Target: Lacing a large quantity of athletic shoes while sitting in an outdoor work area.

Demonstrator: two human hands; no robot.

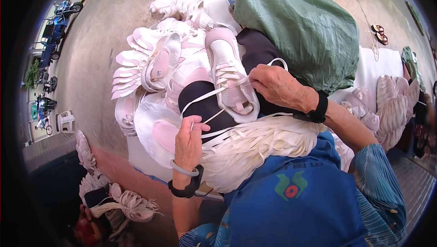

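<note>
A white and pale pink shoe upper (223, 50) lies across my lap on black cloth (197, 93), its toe end pointing away. White lace crosses its front in several rows. My right hand (277, 85) is closed at the upper's right side, pinching the shoelace (210, 95), which loops up above the fingers. To the lower left, my left hand (188, 142) pinches another stretch of lace between thumb and fingers. A thick bundle of loose white laces (268, 137) is spread over my blue apron (296, 210), just below the upper.
Stacked white and pink shoe uppers (159, 60) heap up at the left. A green woven sack (296, 28) bulges at the far right. More uppers (391, 106) lie farther right, near sandals (379, 35). At lower left, another person (86, 229) sits by more uppers. A white plastic stool (66, 122) stands left.
</note>
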